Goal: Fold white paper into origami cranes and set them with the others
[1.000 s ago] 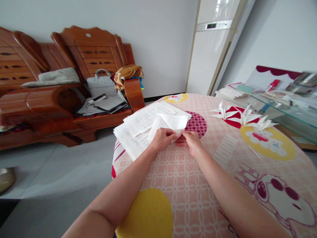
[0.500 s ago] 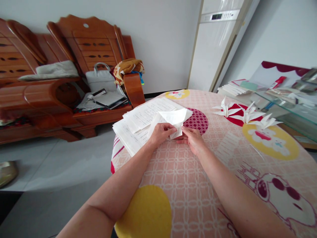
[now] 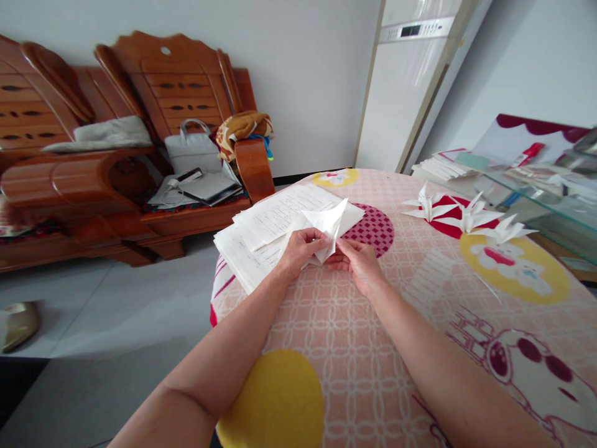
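Between my two hands is a partly folded sheet of white paper, with one pointed flap standing up. My left hand pinches its near left side between thumb and fingers. On the right, my right hand grips the lower right edge with thumb and forefinger, its other fingers curled below. Under and behind the folded paper lies a stack of written sheets on the table's left side. Three folded paper cranes stand in a row at the far right of the table.
A patterned cloth covers the round table. A glass shelf with papers and a red object adjoins its right side. Beyond the left edge stands a wooden bench holding a bag and papers. A thin white strip lies near the cranes.
A flap of the folded paper has lifted from lying flat to standing upright. Both hands keep their hold and have shifted only slightly.
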A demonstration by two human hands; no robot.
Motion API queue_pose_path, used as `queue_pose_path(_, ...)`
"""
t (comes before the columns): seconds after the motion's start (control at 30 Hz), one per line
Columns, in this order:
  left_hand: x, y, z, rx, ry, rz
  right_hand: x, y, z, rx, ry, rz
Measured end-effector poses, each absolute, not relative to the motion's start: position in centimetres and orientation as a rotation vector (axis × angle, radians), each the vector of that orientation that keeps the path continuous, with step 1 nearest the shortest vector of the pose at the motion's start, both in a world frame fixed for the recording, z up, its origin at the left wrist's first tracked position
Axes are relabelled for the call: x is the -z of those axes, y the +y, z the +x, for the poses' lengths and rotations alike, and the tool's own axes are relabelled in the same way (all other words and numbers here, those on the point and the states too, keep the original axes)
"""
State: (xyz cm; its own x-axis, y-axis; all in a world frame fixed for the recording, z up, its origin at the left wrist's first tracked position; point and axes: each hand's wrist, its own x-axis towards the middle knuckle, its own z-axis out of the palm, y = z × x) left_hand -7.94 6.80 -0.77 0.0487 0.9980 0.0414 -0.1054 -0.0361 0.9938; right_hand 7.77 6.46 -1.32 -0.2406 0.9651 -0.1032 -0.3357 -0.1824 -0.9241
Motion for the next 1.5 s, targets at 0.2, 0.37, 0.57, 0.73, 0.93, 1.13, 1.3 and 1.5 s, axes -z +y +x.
queue_pose_path(0.2, 0.64, 6.73, -7.87, -1.233, 1.095, 1.207, 0.88, 6.07, 7.64, -1.594, -1.026, -0.949)
queue_pose_path(0.37, 0.55, 6.79, -7.88, -1.216, 1.136, 1.283, 0.75, 6.05, 7.64, -1.596, -1.034, -0.973)
queue_pose_path(0.57, 0.54, 6.78, -7.90, -1.220, 1.138, 1.285, 0.76, 6.05, 7.68, -1.602, -1.034, -0.958)
queue_pose_path(0.73, 0.58, 6.74, -7.91, -1.221, 1.128, 1.257, 0.69, 5.96, 7.71, -1.604, -1.051, -0.940)
queue_pose_path(0.93, 0.50, 6.78, -7.96, -1.207, 1.136, 1.260, 0.80, 5.81, 7.67, -1.596, -1.074, -0.950)
queue_pose_path(1.13, 0.25, 6.69, -7.90, -1.204, 1.161, 1.243, 0.87, 5.68, 7.58, -1.576, -1.110, -0.945)
queue_pose_path(1.3, -0.02, 6.52, -7.79, -1.223, 1.206, 1.233, 0.75, 5.67, 7.57, -1.592, -1.131, -0.955)
queue_pose_path(1.5, -0.03, 6.49, -7.75, -1.231, 1.204, 1.241, 0.53, 5.58, 7.54, -1.584, -1.129, -0.959)
